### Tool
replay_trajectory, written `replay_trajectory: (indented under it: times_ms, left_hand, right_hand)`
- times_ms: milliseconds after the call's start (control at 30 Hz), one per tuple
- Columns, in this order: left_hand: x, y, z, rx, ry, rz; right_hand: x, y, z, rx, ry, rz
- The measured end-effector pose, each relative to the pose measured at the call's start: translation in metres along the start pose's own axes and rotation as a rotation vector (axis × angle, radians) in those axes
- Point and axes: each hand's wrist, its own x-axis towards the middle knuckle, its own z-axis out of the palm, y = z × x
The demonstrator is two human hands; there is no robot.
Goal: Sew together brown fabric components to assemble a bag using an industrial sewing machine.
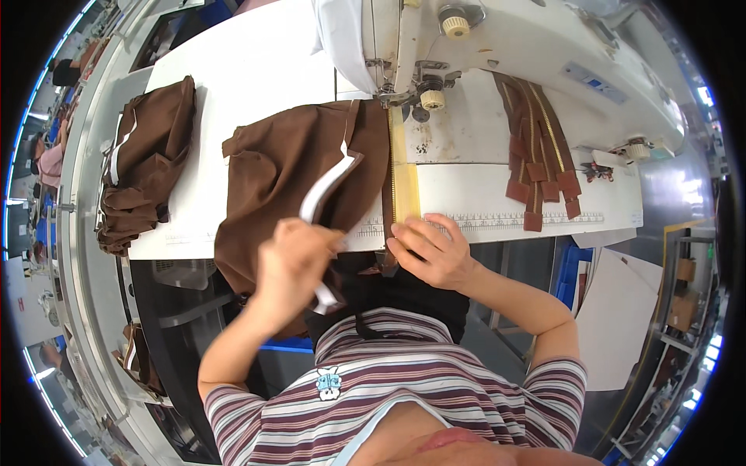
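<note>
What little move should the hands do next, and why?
Maybe the left hand should smooth the brown cloth toward the zipper beside it. The cloth looks rumpled and partly hangs over the table's edge, while the right hand is at the zipper's lower end and its top reaches the sewing machine.

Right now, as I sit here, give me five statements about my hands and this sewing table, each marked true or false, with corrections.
1. Your right hand is at the gold-toothed zipper. True.
2. Several loose zippers lie to the right of that zipper. True.
3. Your left hand is on those loose zippers. False: it is at the brown fabric with the white strip; blur obscures its exact grip.
4. A yellow strip runs beside the gold-toothed zipper. True.
5. The cloth bundle left of the brown fabric is white. False: it is mostly brown.
</note>
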Motion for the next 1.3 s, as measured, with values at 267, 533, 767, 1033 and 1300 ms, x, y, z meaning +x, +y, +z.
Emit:
replay_trajectory:
  times_ms: [267,533,767,1033,1300]
  left_hand:
    - [0.094,0.006,-0.091,0.004,0.129,0.106]
    - [0.027,0.007,0.009,0.033,-0.232,0.414]
    - [0.032,-0.002,0.017,-0.084,-0.23,0.404]
    - [0.058,-0.011,0.017,-0.088,-0.183,0.384]
    - [0.089,-0.027,0.017,-0.002,-0.207,0.433]
  right_hand:
    - [0.012,0.015,-0.019,0.265,-0.103,-0.055]
    - [0.024,0.024,-0.027,0.231,-0.187,-0.158]
    - [0.028,0.029,-0.024,0.221,-0.221,-0.197]
    - [0.043,0.047,-0.016,0.202,-0.247,-0.242]
    - [0.051,0.063,-0.009,0.189,-0.255,-0.269]
